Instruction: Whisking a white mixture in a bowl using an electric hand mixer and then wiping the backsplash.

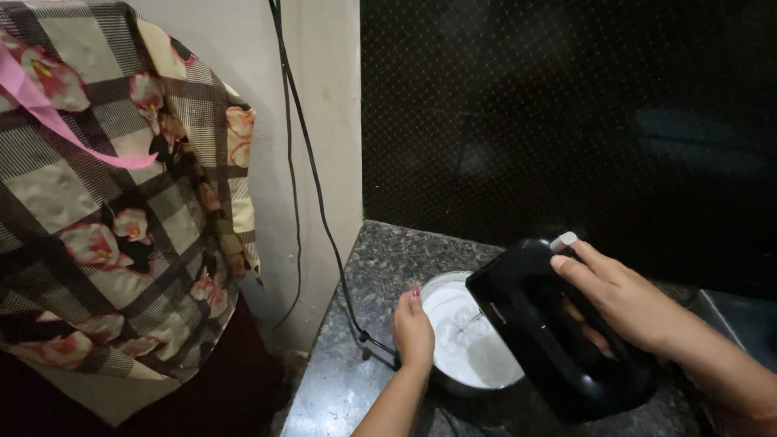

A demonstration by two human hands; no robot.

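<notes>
White cream [477,344] is best whipped with the black hand mixer [550,332] gripped by the right hand [623,295] while the steel bowl [437,285] is clasped steady by the left hand [414,332].

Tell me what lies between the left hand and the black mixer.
In the head view, the white cream in the bowl lies between the left hand and the mixer, with the beaters dipping into it.
</notes>
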